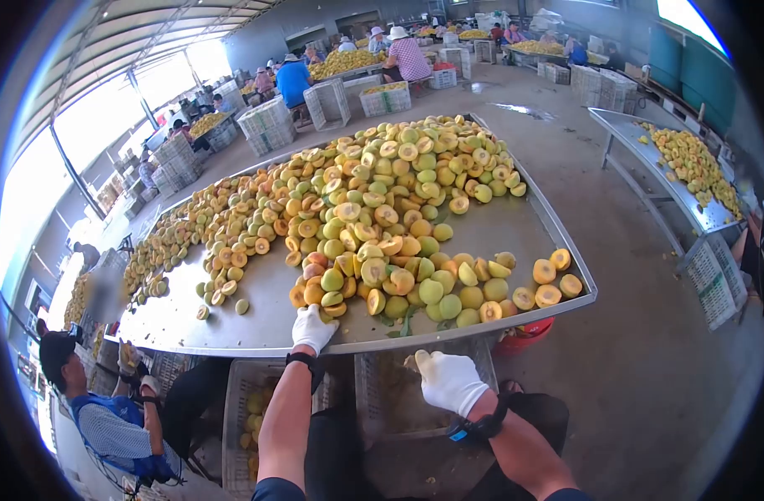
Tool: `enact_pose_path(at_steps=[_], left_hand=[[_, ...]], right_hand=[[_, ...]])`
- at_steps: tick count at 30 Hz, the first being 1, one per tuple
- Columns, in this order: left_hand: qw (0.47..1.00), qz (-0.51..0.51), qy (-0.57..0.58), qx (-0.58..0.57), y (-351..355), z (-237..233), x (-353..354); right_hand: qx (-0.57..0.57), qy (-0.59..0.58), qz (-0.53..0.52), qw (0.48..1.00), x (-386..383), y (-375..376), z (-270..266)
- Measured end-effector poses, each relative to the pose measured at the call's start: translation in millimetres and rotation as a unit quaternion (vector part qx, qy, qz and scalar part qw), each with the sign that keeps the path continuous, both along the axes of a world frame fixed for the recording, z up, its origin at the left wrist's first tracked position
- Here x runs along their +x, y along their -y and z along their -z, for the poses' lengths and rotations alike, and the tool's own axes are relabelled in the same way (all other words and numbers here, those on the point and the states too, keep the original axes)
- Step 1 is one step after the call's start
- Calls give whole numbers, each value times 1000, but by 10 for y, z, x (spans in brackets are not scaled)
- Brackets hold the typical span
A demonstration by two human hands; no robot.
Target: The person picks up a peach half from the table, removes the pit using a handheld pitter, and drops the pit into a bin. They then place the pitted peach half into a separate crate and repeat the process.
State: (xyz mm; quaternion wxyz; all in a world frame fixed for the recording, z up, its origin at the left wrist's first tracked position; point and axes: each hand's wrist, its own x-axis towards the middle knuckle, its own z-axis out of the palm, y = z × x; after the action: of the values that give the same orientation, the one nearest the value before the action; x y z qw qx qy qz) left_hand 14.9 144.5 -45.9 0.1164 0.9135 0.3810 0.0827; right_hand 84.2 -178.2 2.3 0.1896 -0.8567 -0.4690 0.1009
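A large heap of yellow-green peaches (382, 200), many cut in half, covers much of the metal table (265, 330). My left hand (313, 328), in a white glove, reaches over the near edge. Its fingers are closed on a peach half (334, 310) at the front of the heap. My right hand (450, 382), also gloved, is held just off the table's near edge above a plastic crate (369, 392). Its fingers are pinched together on a small brownish thing (411, 362) that I cannot make out.
Another crate (231, 417) with fruit stands below my left arm. A red bucket (525, 336) is under the table's right corner. At left sits a co-worker in a dark cap (58, 361). A second fruit table (632, 138) stands right; people and crates fill the background.
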Motion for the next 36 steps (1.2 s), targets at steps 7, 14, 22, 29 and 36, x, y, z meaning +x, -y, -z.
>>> enact_pose_path(at_steps=[7, 14, 22, 29, 36], left_hand=[[996, -65, 51, 15, -72, 181, 27], [986, -38, 155, 37, -91, 141, -198], [610, 26, 456, -648, 580, -682, -756], [422, 83, 456, -779, 1087, -532, -407], [431, 59, 454, -778, 1323, -454, -197]], right_hand=[[15, -23, -3, 1000, -50, 13, -49], [47, -24, -5, 999, -71, -7, -33], [177, -103, -56, 977, -174, -58, -114], [238, -76, -41, 967, -279, -163, -69], [220, -49, -10, 974, -248, -250, 16]])
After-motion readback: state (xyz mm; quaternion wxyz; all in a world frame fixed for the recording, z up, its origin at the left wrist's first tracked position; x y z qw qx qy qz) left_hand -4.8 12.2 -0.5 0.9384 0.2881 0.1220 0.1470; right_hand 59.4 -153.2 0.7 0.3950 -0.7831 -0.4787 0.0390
